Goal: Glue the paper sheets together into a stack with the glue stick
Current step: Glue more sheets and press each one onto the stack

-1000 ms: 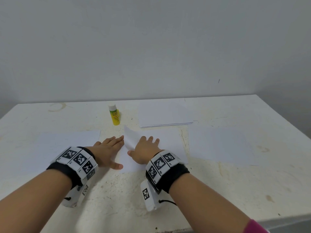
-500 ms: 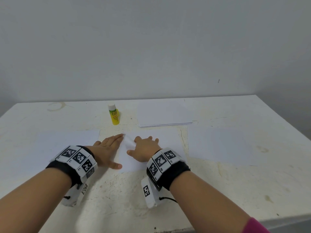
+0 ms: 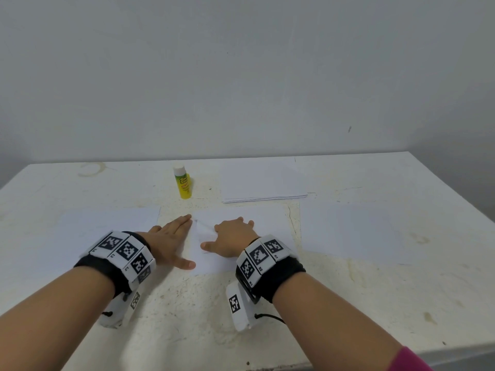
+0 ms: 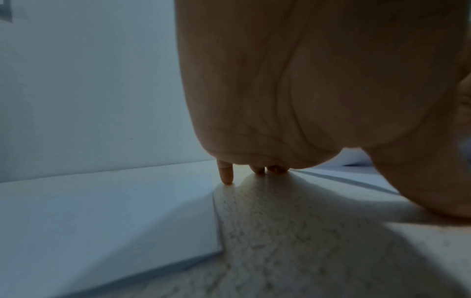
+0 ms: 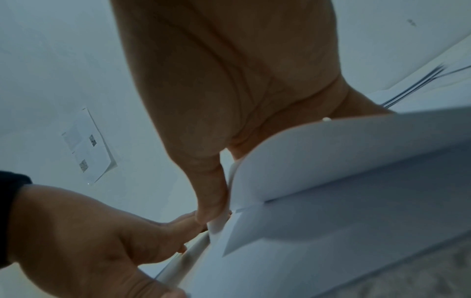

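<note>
Lifting the middle sheet (image 3: 257, 223) w/ right hand (image 3: 230, 238) pinching its curled corner, left hand (image 3: 171, 236) flat, fingers straight: misalignment or creasing is risked if grip slips.

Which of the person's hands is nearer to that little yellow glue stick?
Left. The left hand lies flat with its fingertips pointing up toward the glue stick, just below it. The right hand sits further right, on the middle sheet.
</note>
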{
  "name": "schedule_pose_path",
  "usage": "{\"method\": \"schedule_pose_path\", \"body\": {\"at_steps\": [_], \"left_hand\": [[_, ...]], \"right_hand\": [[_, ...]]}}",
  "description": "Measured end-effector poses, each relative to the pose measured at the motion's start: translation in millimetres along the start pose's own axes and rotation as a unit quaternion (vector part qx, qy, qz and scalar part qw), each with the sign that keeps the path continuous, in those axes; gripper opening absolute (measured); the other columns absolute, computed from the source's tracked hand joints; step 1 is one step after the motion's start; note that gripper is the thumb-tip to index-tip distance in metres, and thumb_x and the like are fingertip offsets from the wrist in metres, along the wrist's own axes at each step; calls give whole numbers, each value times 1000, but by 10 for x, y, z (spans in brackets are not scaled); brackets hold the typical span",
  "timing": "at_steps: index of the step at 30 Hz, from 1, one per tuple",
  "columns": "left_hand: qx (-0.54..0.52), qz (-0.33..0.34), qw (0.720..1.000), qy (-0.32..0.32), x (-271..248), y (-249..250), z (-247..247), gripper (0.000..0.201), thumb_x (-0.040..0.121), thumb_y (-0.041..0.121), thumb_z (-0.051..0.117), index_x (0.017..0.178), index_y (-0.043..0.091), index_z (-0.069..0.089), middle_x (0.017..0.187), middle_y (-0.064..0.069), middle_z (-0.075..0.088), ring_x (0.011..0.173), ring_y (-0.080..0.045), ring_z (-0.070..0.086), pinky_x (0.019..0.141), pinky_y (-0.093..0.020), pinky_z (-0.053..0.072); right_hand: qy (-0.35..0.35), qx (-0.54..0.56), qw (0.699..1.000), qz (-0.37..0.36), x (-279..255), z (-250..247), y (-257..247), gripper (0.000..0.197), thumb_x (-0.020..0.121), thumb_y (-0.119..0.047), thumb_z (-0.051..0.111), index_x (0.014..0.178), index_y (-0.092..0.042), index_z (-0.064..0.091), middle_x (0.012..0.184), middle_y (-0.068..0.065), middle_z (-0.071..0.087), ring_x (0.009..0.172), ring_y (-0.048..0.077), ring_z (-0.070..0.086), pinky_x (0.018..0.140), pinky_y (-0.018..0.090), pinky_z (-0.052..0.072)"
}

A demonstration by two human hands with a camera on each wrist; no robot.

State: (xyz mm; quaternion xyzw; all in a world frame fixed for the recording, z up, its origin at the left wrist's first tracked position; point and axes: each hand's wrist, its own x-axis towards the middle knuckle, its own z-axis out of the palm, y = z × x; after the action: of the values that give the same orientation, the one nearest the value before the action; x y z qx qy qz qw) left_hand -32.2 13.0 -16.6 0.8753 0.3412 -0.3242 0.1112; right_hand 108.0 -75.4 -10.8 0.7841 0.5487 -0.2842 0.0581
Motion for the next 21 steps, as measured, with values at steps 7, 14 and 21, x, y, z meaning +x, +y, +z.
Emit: {"method": "schedule_pose_path", "body": {"at_steps": [7,14,21], "left_hand": [[10,-5,1000,11,-30,28,-19,107,88,59,52,149,8,-19,158,-3,-23,148,-19,-6,118,-38,8],[8,5,1000,10,-62,22,-65,104,90,56,53,150,8,-16,159,-4,-20,148,-19,-5,118,-39,11],[-12,13,1000,16,-72,-7,-74,104,88,55,56,151,11,-14,159,2,-19,148,-15,-3,118,-36,10]], "right_hand": [[-4,-3,1000,8,22,24,-9,75,94,-64,30,146,-11,34,153,14,31,145,38,10,115,56,5],[10,-34,999,4,32,30,-21,38,95,-25,45,131,-13,47,133,9,51,132,33,30,112,51,18],[6,23,1000,10,-109,-5,16,84,80,-48,70,145,-15,29,146,18,33,141,39,13,113,56,20]]}}
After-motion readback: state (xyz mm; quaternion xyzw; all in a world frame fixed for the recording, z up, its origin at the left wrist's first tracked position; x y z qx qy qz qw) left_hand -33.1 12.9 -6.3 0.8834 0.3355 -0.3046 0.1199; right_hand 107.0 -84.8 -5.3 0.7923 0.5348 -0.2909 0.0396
